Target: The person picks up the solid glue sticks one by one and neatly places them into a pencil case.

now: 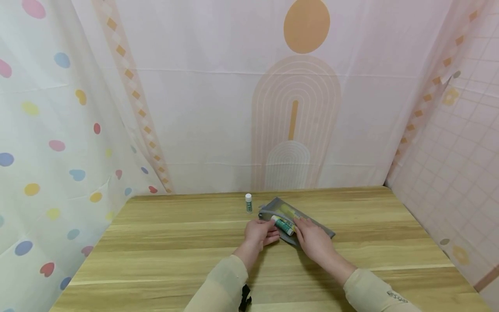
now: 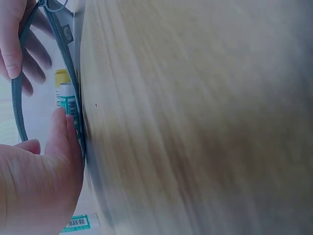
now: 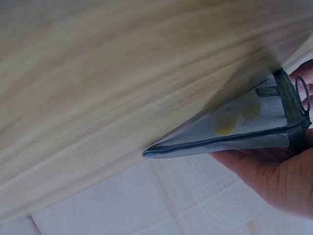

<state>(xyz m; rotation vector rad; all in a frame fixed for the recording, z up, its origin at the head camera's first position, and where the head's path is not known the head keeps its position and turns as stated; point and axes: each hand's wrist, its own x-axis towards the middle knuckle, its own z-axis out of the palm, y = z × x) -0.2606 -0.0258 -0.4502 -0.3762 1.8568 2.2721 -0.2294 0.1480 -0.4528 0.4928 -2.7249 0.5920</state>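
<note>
A grey mesh zip pouch [image 1: 312, 221] lies on the wooden table with its mouth spread towards the left hand. Inside its mouth is a green glue stick [image 1: 283, 225] with a white end, beside a yellow-capped stick [image 2: 61, 77]. My left hand [image 1: 259, 234] reaches into the mouth; its straight fingers [image 2: 57, 128] touch the green glue stick, the thumb standing apart. With my right hand [image 1: 315, 240] I grip the pouch's upper rim, fingers inside the mouth. Yellow shapes [image 3: 226, 122] show through the mesh; the rest of the contents is blurred.
A second green glue stick [image 1: 248, 203] with a white cap stands upright left of the pouch. Patterned curtains [image 1: 210, 130] hang behind and at both sides of the wooden table [image 1: 175, 242]. A black object [image 1: 244, 298] shows by the left sleeve.
</note>
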